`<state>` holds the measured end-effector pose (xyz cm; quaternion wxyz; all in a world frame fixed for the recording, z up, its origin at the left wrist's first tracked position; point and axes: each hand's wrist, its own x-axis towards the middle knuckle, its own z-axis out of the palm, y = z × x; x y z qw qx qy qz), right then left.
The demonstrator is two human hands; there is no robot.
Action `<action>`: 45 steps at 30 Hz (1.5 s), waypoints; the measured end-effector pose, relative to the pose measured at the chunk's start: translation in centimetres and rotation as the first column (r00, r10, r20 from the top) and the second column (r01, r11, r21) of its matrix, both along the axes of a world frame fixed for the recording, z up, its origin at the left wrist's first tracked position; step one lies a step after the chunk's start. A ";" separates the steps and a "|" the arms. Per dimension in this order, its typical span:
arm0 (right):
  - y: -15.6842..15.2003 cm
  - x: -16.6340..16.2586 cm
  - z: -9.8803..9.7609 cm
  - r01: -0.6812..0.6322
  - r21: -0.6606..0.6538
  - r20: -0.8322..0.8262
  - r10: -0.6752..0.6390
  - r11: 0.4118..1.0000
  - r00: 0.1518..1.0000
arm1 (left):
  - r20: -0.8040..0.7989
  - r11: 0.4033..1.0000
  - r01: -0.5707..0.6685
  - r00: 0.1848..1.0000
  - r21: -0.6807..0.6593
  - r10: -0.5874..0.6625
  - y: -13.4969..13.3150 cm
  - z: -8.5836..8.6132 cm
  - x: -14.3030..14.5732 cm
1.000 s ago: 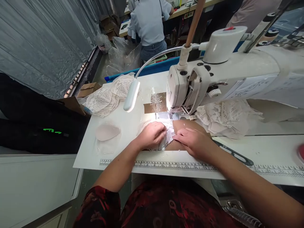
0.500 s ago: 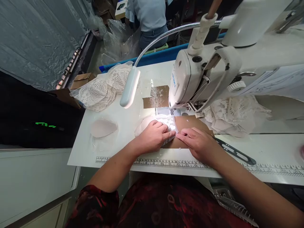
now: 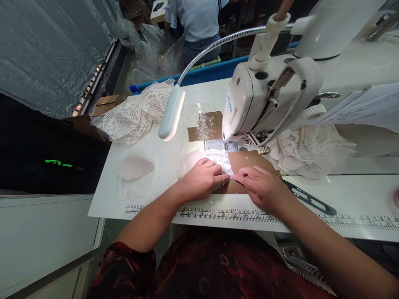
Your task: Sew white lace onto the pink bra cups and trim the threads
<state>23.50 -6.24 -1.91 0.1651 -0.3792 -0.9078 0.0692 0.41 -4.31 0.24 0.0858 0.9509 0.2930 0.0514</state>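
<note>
A white lace bra cup [image 3: 191, 161] lies under the lit needle area of the sewing machine [image 3: 246, 99]. My left hand [image 3: 205, 177] rests on the cup, its fingers bent and pressing the lace near its right edge. Fingertips of my right hand [image 3: 260, 185] pinch that same lace edge, almost touching the left fingertips. Part of the cup is hidden beneath my left hand. Brown tape [image 3: 246, 160] covers the machine bed under my right hand.
A lamp [image 3: 171, 114] on a bent metal neck hangs left of the machine. Lace cups [image 3: 127, 120] are piled at the back left, a plain pad [image 3: 136, 167] lies nearer. More lace [image 3: 302, 147] sits right. A ruler strip [image 3: 224, 214] runs along the front edge. A person [image 3: 199, 20] sits beyond.
Both hands stay at the lace edge, with only a very slight shift of the fingers. The cup lies in nearly the same place under the machine.
</note>
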 end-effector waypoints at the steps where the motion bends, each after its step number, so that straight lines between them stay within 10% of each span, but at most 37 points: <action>1: 0.0 0.1 0.0 0.004 -0.005 -0.018 -0.004 1.000 1.000 | -0.003 1.000 -0.001 1.000 -0.001 0.001 0.0 0.0 0.0; 8: 0.3 0.5 -0.4 0.049 -0.034 -0.189 -0.055 0.998 0.980 | -0.020 1.000 -0.013 1.000 0.012 0.013 -0.1 0.0 0.2; 31: -0.1 -0.8 -0.1 0.042 0.179 -0.020 -0.039 0.983 0.999 | 0.018 0.983 -0.149 0.989 0.110 0.148 0.6 -0.4 1.3; 45: 2.2 -1.2 1.5 0.061 -0.019 0.124 -0.058 0.998 0.991 | -0.087 0.988 -0.120 0.988 0.094 0.129 3.4 0.3 0.9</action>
